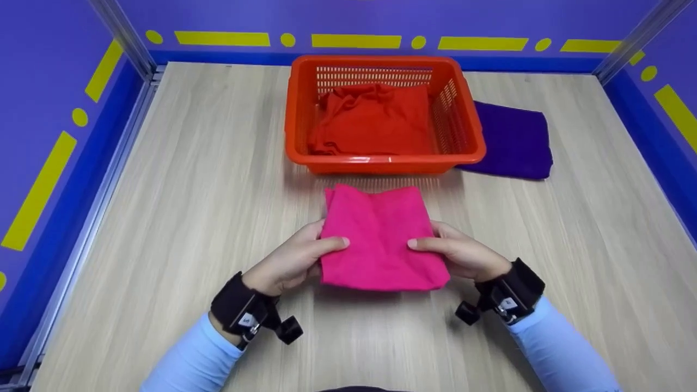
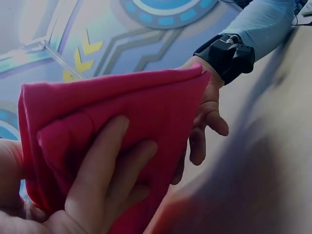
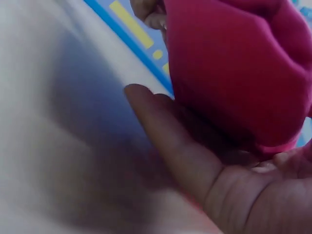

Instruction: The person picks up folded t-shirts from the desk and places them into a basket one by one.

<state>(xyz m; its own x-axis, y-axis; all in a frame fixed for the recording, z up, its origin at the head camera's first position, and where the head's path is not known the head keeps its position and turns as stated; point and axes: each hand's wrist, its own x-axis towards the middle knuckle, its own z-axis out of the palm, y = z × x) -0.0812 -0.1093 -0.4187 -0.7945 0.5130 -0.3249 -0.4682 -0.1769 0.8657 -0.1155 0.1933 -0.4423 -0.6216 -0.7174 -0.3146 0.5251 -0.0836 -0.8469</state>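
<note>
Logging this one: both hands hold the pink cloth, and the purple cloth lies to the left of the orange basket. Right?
Wrong side: the head view shows the purple cloth lying to the right of the orange basket. The left hand and right hand do hold the pink cloth.

A bright pink, roughly square piece of soft fabric, folded into several layers [image 1: 381,234], is being held above the desk [image 1: 207,190], about midway between its left and right edges and well apart from its far edge. The left hand [image 1: 291,258] and the right hand [image 1: 465,253] are gripping its opposite sides, thumbs pressing on the upper face and fingers supporting it from beneath. Its far edge is dipping slightly between two corners, its near edge is curving smoothly, and shallow creases are running across its face.
</note>
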